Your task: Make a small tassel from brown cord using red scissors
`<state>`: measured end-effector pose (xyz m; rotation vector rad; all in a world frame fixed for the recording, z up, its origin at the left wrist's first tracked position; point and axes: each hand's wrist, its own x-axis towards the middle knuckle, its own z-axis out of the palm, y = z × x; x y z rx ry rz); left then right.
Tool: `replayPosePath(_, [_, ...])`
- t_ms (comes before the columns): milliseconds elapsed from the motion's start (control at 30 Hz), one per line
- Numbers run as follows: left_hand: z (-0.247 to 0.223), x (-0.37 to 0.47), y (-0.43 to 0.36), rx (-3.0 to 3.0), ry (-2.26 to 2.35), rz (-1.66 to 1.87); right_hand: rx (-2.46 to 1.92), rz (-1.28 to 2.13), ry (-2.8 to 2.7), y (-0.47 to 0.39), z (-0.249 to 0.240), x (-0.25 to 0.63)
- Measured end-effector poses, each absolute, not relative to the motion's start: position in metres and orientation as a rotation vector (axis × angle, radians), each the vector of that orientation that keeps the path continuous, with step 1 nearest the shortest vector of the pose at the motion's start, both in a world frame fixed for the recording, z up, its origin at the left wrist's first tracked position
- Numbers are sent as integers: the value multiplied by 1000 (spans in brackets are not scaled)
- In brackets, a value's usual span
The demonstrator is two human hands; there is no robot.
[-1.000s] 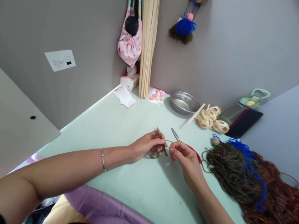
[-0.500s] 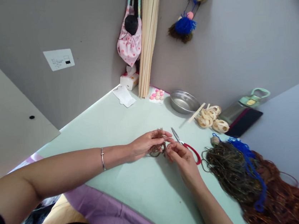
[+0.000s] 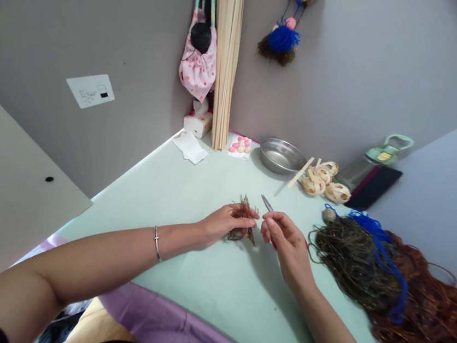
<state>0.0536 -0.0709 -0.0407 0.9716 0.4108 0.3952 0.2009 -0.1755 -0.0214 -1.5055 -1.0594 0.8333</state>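
My left hand [image 3: 224, 224] is closed on a small bundle of brown yarn [image 3: 239, 212], whose frayed ends stick out above and below the fingers. Just to the right, my right hand [image 3: 284, 236] is apart from the bundle, its thumb and fingertips pinched together; anything between them is too small to make out. Red-handled scissors [image 3: 267, 203] lie on the table beneath my right hand, with the blades showing and most of the handles covered. Dark olive yarn [image 3: 345, 257] with a blue strand [image 3: 391, 279] lies right of my right hand.
A metal bowl [image 3: 281, 155], woven balls [image 3: 314, 181], a bottle [image 3: 354, 171] and a dark phone [image 3: 373, 187] stand or lie behind. Reddish-brown yarn [image 3: 424, 292] is at the lower right. Wooden strips [image 3: 228, 61] lean in the corner by a tissue box [image 3: 197, 124].
My right hand has moved right and slightly down, away from the yarn bundle and over the scissors' handles. The fingers of my left hand have drawn closer around the bundle.
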Motion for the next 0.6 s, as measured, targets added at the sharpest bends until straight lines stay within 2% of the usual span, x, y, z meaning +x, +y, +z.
replayPosePath(200, [-43,55,-71,1035,421,428,-1534,849,-1136,-174,-20,196])
replayPosePath(433, [-44,55,-73,1111,320,247,-1549,794,-1070,-174,-22,203])
replayPosePath(600, [-38,52,-69,949,405,368,-1542,818,-1118,-175,-19,202])
